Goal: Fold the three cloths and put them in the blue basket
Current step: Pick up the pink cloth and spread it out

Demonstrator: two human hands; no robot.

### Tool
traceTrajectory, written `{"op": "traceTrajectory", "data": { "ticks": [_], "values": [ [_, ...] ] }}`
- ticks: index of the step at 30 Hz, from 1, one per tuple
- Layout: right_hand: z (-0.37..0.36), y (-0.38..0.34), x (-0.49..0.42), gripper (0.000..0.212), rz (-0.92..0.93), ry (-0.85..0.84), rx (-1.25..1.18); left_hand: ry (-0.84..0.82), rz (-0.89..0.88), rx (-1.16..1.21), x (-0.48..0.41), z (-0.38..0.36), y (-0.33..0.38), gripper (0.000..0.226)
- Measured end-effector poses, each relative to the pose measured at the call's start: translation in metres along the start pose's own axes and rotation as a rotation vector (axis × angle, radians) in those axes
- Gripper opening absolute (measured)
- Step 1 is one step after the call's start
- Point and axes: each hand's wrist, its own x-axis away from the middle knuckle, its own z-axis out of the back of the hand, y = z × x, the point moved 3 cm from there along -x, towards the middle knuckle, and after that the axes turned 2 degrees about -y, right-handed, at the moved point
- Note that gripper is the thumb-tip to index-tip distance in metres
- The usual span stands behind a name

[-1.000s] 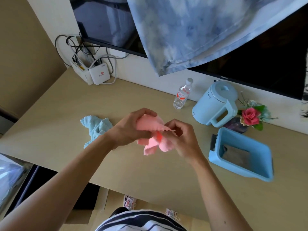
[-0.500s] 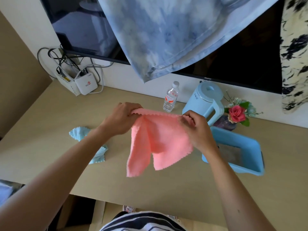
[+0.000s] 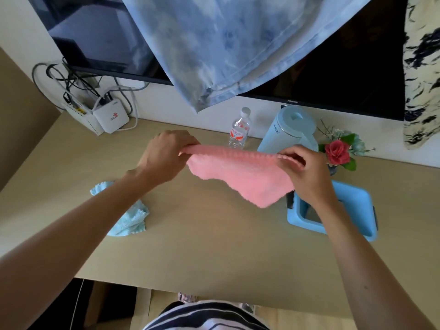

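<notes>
Above the pale wooden tabletop (image 3: pixel 214 246), both bare hands hold a pink fleecy cloth with a scalloped edge (image 3: pixel 240 173) clear of the surface, stretched between them along its top hem. The left hand (image 3: pixel 164 154) has its fingers curled over and pinched closed on the left corner, and the right hand (image 3: pixel 301 173) is pinched closed on the right corner, thumb and fingertips pressing the hem. Below that taut edge the pink cloth hangs slack, its lowest point drooping toward the right, just in front of the near left corner of the blue rectangular plastic basket (image 3: pixel 354 198), which sits on the table at the right, partly hidden behind the right forearm. A crumpled light blue cloth with a lacy edge (image 3: pixel 129 219) lies on the table at the left, under the left forearm and well apart from the basket. Along the wall stand a clear plastic water bottle with a red label (image 3: pixel 239 132), a pale blue electric kettle (image 3: pixel 290 129) and a small bunch of flowers with a red rose (image 3: pixel 338 152), the kettle just behind the right hand.
</notes>
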Motion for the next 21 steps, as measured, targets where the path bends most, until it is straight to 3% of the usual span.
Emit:
{"op": "traceTrajectory", "data": {
  "ticks": [3, 6, 10, 14, 18, 21],
  "values": [
    [-0.006, 0.013, 0.021, 0.009, -0.043, -0.085, -0.051, -0.072, -0.124, 0.004, 0.021, -0.005, -0.002, 0.027],
    [-0.031, 0.031, 0.052, 0.018, -0.114, -0.292, -0.066, -0.177, -0.173, 0.002, 0.055, -0.03, -0.011, 0.025],
    [-0.084, 0.065, 0.106, 0.024, -0.213, -0.64, 0.022, -0.444, -0.039, -0.006, 0.111, -0.09, -0.031, 0.026],
    [-0.119, 0.089, 0.153, 0.026, -0.369, -0.859, 0.113, -0.639, 0.089, 0.008, 0.153, -0.129, -0.037, 0.019],
    [-0.13, 0.103, 0.167, 0.028, -0.46, -0.897, 0.109, -0.73, 0.192, 0.082, 0.171, -0.145, -0.044, 0.009],
    [-0.131, 0.118, 0.161, 0.023, -0.488, -0.809, 0.069, -0.674, 0.275, 0.231, 0.166, -0.15, -0.052, 0.009]
  ]
}}
